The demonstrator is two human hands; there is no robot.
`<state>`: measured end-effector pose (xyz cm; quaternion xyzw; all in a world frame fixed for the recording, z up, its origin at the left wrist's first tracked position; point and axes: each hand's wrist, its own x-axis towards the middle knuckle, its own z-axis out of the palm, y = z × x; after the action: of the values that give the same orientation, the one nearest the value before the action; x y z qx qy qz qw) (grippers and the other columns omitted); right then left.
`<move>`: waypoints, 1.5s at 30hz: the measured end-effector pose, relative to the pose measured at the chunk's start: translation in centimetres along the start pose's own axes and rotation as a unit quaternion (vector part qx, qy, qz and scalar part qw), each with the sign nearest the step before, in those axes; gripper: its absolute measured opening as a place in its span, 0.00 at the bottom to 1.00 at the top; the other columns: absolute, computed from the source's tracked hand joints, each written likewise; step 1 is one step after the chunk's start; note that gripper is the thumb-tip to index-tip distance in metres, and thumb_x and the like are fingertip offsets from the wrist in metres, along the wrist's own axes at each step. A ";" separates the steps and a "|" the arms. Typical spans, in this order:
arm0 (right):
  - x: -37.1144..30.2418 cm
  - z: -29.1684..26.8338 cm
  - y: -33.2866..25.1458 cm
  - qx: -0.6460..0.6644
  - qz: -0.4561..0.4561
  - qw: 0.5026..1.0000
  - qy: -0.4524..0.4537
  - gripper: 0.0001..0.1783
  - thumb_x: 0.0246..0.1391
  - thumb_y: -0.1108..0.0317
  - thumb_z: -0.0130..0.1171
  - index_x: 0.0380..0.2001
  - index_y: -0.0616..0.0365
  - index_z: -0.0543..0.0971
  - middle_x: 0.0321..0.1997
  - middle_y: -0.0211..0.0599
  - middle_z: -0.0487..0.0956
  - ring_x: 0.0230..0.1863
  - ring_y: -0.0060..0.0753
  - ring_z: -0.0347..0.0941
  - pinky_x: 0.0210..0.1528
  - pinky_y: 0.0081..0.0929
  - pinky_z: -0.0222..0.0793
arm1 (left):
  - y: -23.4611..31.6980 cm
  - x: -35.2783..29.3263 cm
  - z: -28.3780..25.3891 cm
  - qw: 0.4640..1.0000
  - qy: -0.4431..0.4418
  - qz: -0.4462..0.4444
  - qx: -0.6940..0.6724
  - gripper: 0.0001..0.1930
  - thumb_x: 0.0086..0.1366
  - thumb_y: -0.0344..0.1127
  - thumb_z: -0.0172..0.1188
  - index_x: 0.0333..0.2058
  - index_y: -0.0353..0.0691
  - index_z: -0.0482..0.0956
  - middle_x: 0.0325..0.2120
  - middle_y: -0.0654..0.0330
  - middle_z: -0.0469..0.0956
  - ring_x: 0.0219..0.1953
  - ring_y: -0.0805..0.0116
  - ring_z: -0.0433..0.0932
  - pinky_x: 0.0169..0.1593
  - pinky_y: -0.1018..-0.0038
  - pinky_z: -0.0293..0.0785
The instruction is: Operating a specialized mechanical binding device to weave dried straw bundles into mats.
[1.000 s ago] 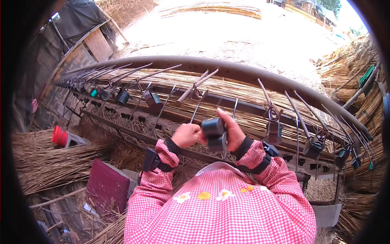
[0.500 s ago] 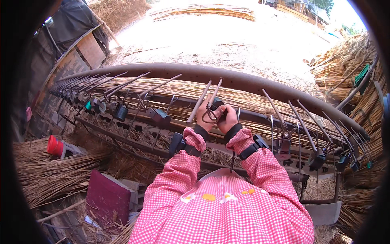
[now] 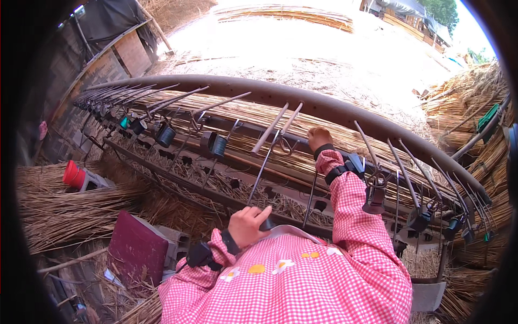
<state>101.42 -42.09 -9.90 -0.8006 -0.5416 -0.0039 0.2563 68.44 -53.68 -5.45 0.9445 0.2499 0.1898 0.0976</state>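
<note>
My left hand [image 3: 248, 227] is low in front of my chest, its fingers curled round a small dark spool [image 3: 266, 224] that is partly hidden by the fingers. Farther forward, my right hand [image 3: 319, 139] is closed in a fist beside a wire hook [image 3: 286, 143] and above a mat of straw stalks [image 3: 237, 120]; what it holds, if anything, is hidden. Wooden pegs [image 3: 270, 128] stick out from a long brown beam [image 3: 318, 106] over the stalks. To the left, a dark green thread spool [image 3: 218, 144] hangs in a metal holder.
More weighted spools [image 3: 164, 133] hang along the frame on both sides. A red container [image 3: 74, 174] and a maroon cushion [image 3: 137, 245] lie at the left. Straw bundles [image 3: 81, 216] surround the frame, with another stack [image 3: 464, 97] at the far right.
My hands were together at the hook, around a dark spool. Now the left hand has drawn back toward my chest with it, while the right has moved rightward and forward.
</note>
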 end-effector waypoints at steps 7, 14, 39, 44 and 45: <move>-3.0 1.0 -4.0 0.129 -0.016 0.976 0.173 0.11 0.39 0.61 0.57 0.27 0.55 0.77 0.29 0.42 0.77 0.32 0.41 0.73 0.38 0.34 0.67 | -2.5 -8.7 -6.6 0.893 0.189 -0.281 -0.296 0.34 0.38 0.52 0.68 0.43 0.39 0.71 0.26 0.62 0.71 0.28 0.68 0.74 0.35 0.74 0.73; -19.3 -11.7 -17.8 0.691 -0.159 0.482 -0.515 0.22 0.49 0.55 0.55 0.39 0.63 0.73 0.42 0.38 0.70 0.45 0.27 0.66 0.48 0.24 0.62 | 1.1 -4.8 -10.1 0.802 0.362 0.106 -0.463 0.37 0.43 0.62 0.60 0.41 0.35 0.67 0.33 0.55 0.69 0.36 0.64 0.70 0.40 0.71 0.69; -5.1 0.7 -4.0 0.920 0.263 0.289 0.027 0.15 0.50 0.62 0.46 0.36 0.60 0.72 0.40 0.41 0.73 0.42 0.46 0.68 0.48 0.44 0.64 | -7.8 16.8 7.8 0.368 0.013 -0.089 -0.925 0.20 0.58 0.26 0.49 0.50 0.41 0.63 0.40 0.63 0.73 0.36 0.75 0.75 0.40 0.76 0.75; -5.2 1.2 -4.7 0.906 0.299 0.296 0.048 0.13 0.50 0.61 0.46 0.33 0.58 0.72 0.32 0.37 0.74 0.35 0.37 0.71 0.41 0.37 0.69 | -4.6 18.0 5.2 0.948 0.150 -0.056 -0.275 0.43 0.42 0.43 0.69 0.53 0.30 0.56 0.31 0.60 0.72 0.32 0.68 0.72 0.37 0.78 0.69; -5.6 1.2 -5.8 0.910 0.256 0.327 -0.025 0.12 0.51 0.62 0.44 0.33 0.58 0.71 0.29 0.33 0.74 0.31 0.32 0.71 0.37 0.32 0.70 | -5.0 17.8 5.2 0.947 0.151 -0.062 -0.276 0.43 0.42 0.43 0.69 0.53 0.30 0.56 0.31 0.60 0.72 0.32 0.68 0.72 0.37 0.78 0.69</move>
<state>93.74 -44.83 -10.20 -0.1671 0.0179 0.5770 0.7993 82.71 -40.77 -6.05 0.8235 0.2578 0.3855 0.3269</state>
